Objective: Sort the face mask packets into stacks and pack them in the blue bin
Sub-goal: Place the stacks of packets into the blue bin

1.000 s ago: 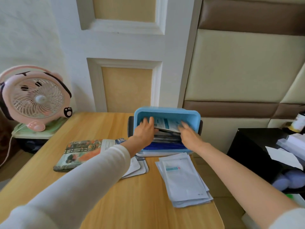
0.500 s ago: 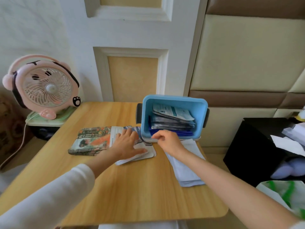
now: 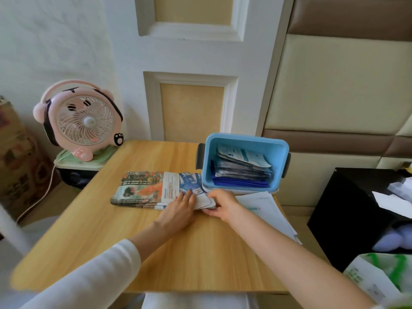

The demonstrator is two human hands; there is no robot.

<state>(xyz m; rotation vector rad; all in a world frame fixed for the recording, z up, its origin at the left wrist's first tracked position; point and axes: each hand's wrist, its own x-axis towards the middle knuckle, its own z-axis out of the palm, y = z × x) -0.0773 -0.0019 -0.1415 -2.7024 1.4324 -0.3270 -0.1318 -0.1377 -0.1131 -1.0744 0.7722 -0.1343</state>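
Right hand (image 3: 224, 202) pinches the right edge of the small packets (image 3: 204, 201), fingers curled round it, thumb side hidden; left hand (image 3: 179, 209) lies flat on their left part, fingers straight, pressing down, not gripping; small packets are white-grey, low on the table (image 3: 200, 259), just in front of the bin's near-left corner, overlapping the right end of the printed stack (image 3: 140, 189); printed stack lies flat left of the bin (image 3: 245, 139), slightly fanned along its near edge, colourful picture faces up, its blue end reaching the bin's foot; bin stands at the table's far right edge, open top, dark handle on each side; packed packets (image 3: 243, 168) stand on edge inside it, dark blue ones nearest, grey ones behind, white-teal ones at the back leaning over them; white stack (image 3: 269, 210) lies flat right of the hands, partly under the right forearm, far end touching the bin's front, near end overhanging the table edge; left arm in a white sleeve (image 3: 89, 279), right forearm bare; off-table: pink fan (image 3: 83, 123) on a stand to the left, black cabinet (image 3: 347, 208) to the right, green-white bag (image 3: 379, 279) at lower right.
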